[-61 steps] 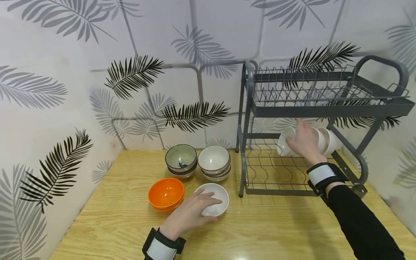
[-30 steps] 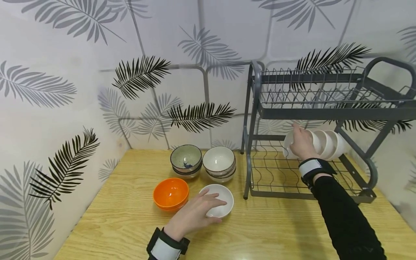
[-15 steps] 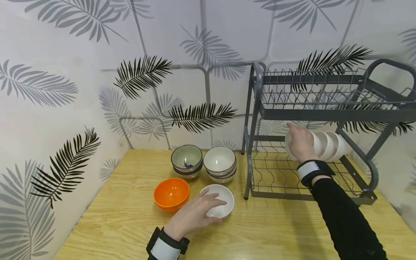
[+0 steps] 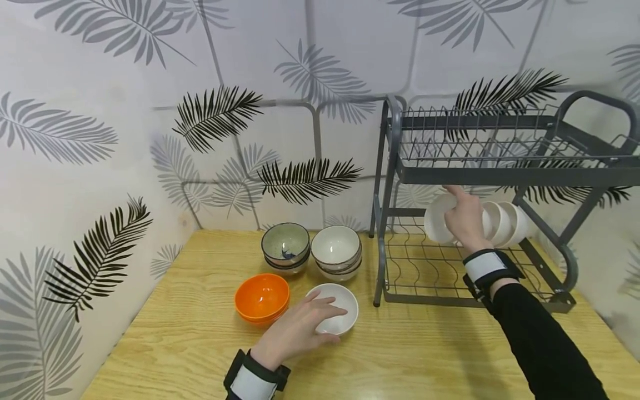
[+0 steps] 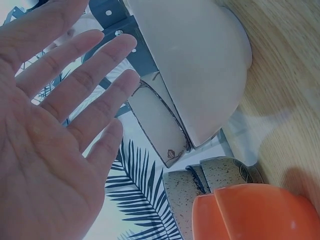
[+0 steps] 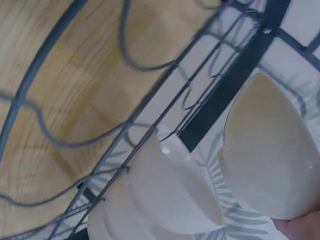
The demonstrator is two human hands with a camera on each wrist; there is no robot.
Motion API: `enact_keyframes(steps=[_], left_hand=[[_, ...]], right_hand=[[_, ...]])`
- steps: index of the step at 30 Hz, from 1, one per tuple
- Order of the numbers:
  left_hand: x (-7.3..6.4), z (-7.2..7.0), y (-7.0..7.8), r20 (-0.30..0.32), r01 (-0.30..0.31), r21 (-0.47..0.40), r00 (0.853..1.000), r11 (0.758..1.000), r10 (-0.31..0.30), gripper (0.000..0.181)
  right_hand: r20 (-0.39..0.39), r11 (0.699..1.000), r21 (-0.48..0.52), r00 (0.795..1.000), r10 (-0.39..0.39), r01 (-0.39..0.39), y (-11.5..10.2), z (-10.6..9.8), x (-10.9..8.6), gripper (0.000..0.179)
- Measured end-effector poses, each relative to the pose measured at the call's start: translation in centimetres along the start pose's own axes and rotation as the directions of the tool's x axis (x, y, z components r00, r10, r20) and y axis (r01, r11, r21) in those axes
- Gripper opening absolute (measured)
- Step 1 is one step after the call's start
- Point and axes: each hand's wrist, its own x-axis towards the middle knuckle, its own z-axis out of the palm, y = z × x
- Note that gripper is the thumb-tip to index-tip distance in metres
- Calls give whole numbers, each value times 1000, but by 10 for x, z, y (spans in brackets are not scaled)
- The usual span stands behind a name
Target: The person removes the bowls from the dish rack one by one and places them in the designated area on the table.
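At the rack's lower shelf, my right hand [image 4: 466,219] grips a white bowl [image 4: 437,220] tilted on its side, its thumb up near the rim. The right wrist view has this bowl [image 6: 270,150] apart from the tilted white bowls [image 6: 170,185] standing in the wires; the hand [image 6: 302,226] shows only at the lower right corner. My left hand [image 4: 296,330] hovers with spread fingers over another white bowl [image 4: 345,304] on the table. In the left wrist view, the palm [image 5: 45,135] and fingers are loose, beside the white bowl [image 5: 200,65] and holding nothing.
A grey two-tier dish rack [image 4: 500,175] stands on the right of the wooden table [image 4: 165,333]. Left of it are stacked orange bowls [image 4: 262,297], green-grey speckled bowls [image 4: 285,243] and cream dark-rimmed bowls [image 4: 336,247]. A leaf-patterned wall [image 4: 130,111] rises behind.
My right hand has shifted, and the bowl it grips now shows further left, with a wider gap from the shelved bowls. My left hand stays over the table's white bowl.
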Motion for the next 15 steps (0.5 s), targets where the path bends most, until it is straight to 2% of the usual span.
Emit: enact_keyframes(steps=[8,15], left_hand=[[0,-1,2,10,15,-22,1000,1000,-14,48],[1,-2,3,12,16,-37,1000,999,-15,48]], right_hand=[[-54,983,160,994,94,-84,-14,-12,-14,63],[-47,936,310,981,191,-167,-25,-21,-34,64]])
